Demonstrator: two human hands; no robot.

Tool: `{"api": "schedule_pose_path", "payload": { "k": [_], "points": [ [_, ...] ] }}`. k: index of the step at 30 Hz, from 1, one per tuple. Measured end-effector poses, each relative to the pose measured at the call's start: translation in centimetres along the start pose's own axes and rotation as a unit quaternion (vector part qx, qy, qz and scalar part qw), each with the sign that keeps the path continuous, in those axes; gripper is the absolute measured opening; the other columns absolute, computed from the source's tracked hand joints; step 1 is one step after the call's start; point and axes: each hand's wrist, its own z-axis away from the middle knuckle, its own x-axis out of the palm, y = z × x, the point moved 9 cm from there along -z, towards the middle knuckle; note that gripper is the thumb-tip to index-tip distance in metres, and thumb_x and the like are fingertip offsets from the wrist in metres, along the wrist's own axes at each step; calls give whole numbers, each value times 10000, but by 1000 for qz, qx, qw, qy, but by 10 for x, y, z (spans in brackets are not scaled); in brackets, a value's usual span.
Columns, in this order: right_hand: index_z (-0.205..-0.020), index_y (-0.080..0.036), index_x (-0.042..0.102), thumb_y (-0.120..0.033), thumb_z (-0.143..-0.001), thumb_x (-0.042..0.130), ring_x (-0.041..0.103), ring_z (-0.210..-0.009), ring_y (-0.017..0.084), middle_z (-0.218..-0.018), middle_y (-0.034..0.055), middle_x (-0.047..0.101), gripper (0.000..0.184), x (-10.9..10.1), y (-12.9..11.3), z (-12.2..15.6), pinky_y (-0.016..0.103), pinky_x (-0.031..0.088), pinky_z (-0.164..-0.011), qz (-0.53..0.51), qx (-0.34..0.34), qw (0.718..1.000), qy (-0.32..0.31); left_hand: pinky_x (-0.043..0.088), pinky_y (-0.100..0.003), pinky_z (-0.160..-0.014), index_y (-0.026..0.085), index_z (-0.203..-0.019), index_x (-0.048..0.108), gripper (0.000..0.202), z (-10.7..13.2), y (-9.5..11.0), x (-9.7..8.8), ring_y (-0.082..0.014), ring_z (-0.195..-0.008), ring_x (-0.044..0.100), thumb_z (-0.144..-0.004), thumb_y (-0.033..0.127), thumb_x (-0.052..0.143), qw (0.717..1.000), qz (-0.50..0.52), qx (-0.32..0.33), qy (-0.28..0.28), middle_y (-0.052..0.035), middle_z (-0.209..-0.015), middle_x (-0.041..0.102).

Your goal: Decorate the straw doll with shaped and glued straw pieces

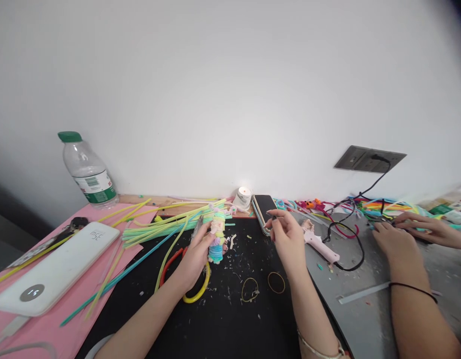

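My left hand (198, 257) is closed around a small pipe-cleaner figure (216, 238) in yellow, pink, lilac and blue. It holds the figure upright above the black mat (230, 324). Under that hand lie scissors with red and yellow handles (196, 298), partly hidden by the wrist. My right hand (288, 234) is raised at the mat's right side, thumb and fingers pinched together. Something small and dark shows at the fingertips, too small to name. Just behind it is a phone (265, 204). Two rubber bands (276, 282) lie on the mat between my arms.
Yellow, green and blue pipe cleaners (159, 232) lie left, by a power bank (58, 269) and bottle (90, 172). A lit candle (244, 194) stands at the wall. A pink glue gun (322, 249) with a black cord lies right, near another person's hands (398, 244).
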Motion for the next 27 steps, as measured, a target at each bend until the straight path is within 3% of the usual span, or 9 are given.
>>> {"api": "schedule_pose_path", "payload": {
  "k": [3, 7, 10, 13, 19, 23, 27],
  "points": [
    [-815, -157, 590, -229, -738, 502, 471, -523, 142, -680, 44, 615, 137, -34, -2, -10, 258, 359, -509, 77, -12, 995, 67, 473, -267, -699, 247, -1282, 434, 490, 0, 3, 2, -187, -923, 620, -827, 352, 583, 1000, 11, 0, -5, -66, -1086, 625],
    [-802, -156, 669, -275, -689, 521, 555, -564, 183, -720, 79, 682, 220, -80, 10, -22, 290, 409, -576, 232, 40, 966, 110, 466, -269, -714, 248, -1322, 386, 603, 1, 6, -2, -188, -911, 626, -783, 328, 645, 1000, -11, 6, 11, -68, -1083, 618],
    [-830, -150, 704, -288, -697, 494, 616, -651, 235, -728, 103, 708, 285, -113, 24, -29, 317, 421, -630, 333, 73, 932, 119, 464, -278, -772, 274, -1361, 345, 664, 1, 7, -3, -194, -970, 617, -775, 309, 655, 999, -34, 5, 18, -66, -1141, 597],
    [-819, -145, 716, -336, -709, 491, 635, -733, 287, -773, 138, 714, 315, -141, 45, -30, 342, 419, -633, 436, 113, 882, 138, 460, -280, -819, 310, -1378, 324, 671, 1, 8, -3, -194, -1037, 598, -786, 291, 640, 999, -50, 11, 16, -61, -1223, 564],
    [-1160, -192, 601, -420, -704, 533, 608, -978, 360, -1127, 179, 636, 515, -148, 92, -24, 428, 453, -745, 518, 214, 825, 74, 475, -312, -840, 312, -1408, 279, 740, -1, 6, -8, -212, -1026, 615, -769, 286, 650, 996, -87, 15, 31, -81, -1304, 522],
    [-1240, -197, 523, -461, -688, 557, 567, -1057, 392, -1229, 207, 551, 613, -145, 95, -20, 482, 448, -795, 534, 236, 810, 65, 457, -345, -910, 276, -1390, 326, 709, -2, 8, -8, -221, -1010, 625, -762, 290, 654, 993, -110, 38, 28, -88, -1344, 493],
    [-1235, -228, 522, -344, -662, 581, 538, -1099, 400, -1250, 202, 530, 587, -153, 98, -16, 516, 432, -808, 544, 286, 784, 83, 426, -345, -967, 263, -1354, 391, 663, -2, 12, -6, -243, -1122, 568, -749, 273, 664, 989, -131, 59, 26, -78, -1410, 435]
  ]
}}
